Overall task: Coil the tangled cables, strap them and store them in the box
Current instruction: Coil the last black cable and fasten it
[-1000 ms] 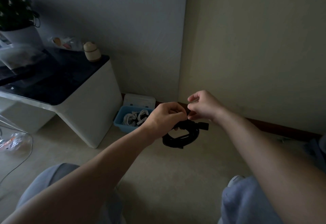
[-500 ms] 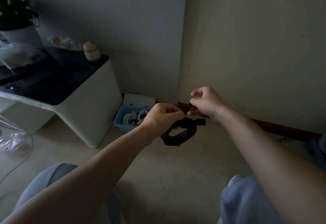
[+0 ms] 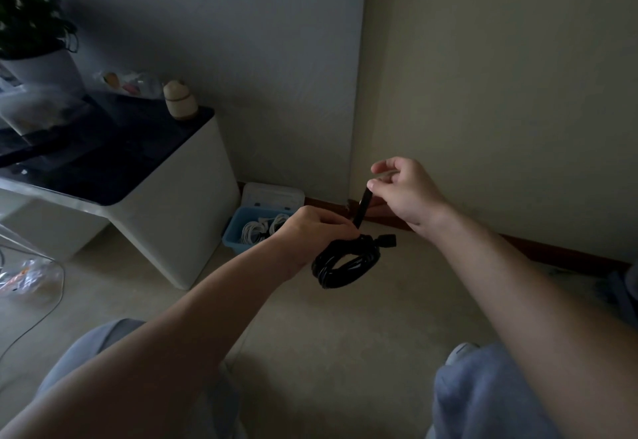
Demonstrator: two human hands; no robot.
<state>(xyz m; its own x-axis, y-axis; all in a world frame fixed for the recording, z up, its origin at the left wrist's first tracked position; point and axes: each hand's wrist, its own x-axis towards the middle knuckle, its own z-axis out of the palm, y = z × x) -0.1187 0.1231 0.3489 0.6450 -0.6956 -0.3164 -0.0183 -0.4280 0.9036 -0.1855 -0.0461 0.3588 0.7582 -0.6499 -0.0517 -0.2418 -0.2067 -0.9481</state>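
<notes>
A coiled black cable [image 3: 345,264] hangs in mid-air in front of me, its plug [image 3: 386,241] sticking out to the right. My left hand [image 3: 314,231] grips the top of the coil. My right hand [image 3: 404,190] is raised above and to the right, pinching the end of a black strap [image 3: 361,209] that runs taut down to the coil. On the floor by the wall stands the blue box [image 3: 230,241], holding several white coiled cables [image 3: 262,228].
A white lid [image 3: 272,195] leans on the wall behind the box. A white cabinet with a dark top [image 3: 172,193] stands to the left, with a plant pot [image 3: 41,69] and a small jar [image 3: 179,100]. A plastic bag [image 3: 27,276] lies far left. My knees are below.
My right hand has risen up and to the right, drawing the black strap out taut from the coil. My left hand and the coil have stayed almost still.
</notes>
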